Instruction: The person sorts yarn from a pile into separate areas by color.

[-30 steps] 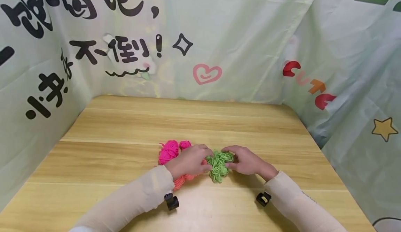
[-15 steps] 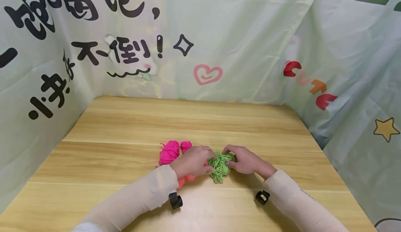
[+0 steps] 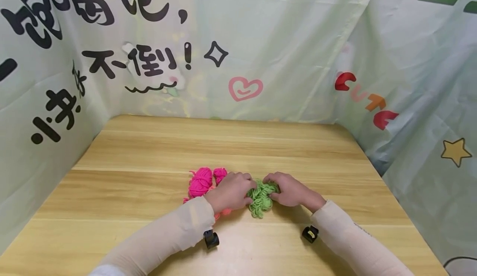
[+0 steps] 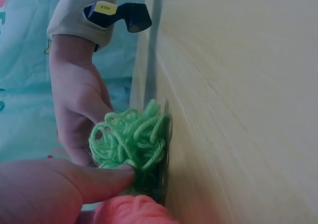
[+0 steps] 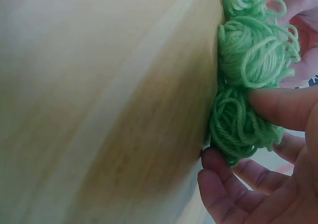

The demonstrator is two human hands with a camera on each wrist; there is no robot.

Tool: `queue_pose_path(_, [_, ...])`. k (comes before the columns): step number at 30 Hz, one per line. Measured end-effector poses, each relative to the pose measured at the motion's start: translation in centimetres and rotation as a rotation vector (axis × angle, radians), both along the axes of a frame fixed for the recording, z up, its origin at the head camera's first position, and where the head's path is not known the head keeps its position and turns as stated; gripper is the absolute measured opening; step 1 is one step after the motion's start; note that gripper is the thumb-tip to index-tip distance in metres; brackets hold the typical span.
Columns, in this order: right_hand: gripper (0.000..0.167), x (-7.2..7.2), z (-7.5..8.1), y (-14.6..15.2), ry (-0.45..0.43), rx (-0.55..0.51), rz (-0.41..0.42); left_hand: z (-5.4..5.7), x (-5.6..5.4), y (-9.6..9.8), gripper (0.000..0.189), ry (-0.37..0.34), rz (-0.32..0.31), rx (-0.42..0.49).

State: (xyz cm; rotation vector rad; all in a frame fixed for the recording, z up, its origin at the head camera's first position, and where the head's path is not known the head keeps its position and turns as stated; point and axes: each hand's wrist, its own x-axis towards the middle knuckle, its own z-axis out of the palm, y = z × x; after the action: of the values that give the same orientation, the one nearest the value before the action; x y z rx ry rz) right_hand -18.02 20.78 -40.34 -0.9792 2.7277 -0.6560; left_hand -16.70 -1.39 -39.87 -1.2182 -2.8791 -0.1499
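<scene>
A loose bundle of looped green yarn lies on the wooden table between my two hands. My left hand holds its left side; in the left wrist view the thumb presses on the loops. From the other side my right hand grips the bundle. The right wrist view shows the right thumb on top of the green strands and the fingers curled round the end. Coral yarn lies under my left hand, mostly hidden by it.
A hot pink yarn ball and a smaller pink one sit left of and behind my left hand. The table is bounded at the back and sides by printed cloth. Black wrist cameras hang from the sleeves.
My left hand and forearm have shifted slightly right, covering more of the coral yarn. My right hand has barely moved, and the green yarn stays about where it was.
</scene>
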Motion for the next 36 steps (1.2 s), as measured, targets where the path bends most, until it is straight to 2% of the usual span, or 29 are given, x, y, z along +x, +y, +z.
queue_pose_path(7, [0.032, 0.11, 0.05, -0.01, -0.004, -0.011, -0.010, -0.31, -0.23, 0.16, 0.033, 0.025, -0.001, -0.021])
queue_pose_path(13, [0.034, 0.22, 0.27, -0.10, -0.018, 0.020, -0.021, -0.22, -0.23, 0.23, 0.030, 0.036, -0.006, -0.034])
queue_pose_path(21, [0.031, 0.20, 0.13, -0.25, -0.048, 0.006, -0.018, -0.29, -0.05, 0.33, 0.031, 0.018, 0.004, -0.053])
queue_pose_path(25, [0.030, -0.10, 0.42, 0.01, -0.042, -0.010, -0.020, -0.16, -0.31, 0.55, 0.034, 0.019, 0.006, -0.072])
queue_pose_path(36, [0.031, -0.24, 0.81, 0.21, -0.003, -0.001, -0.040, -0.40, -0.46, 0.62, 0.025, 0.030, -0.011, -0.043])
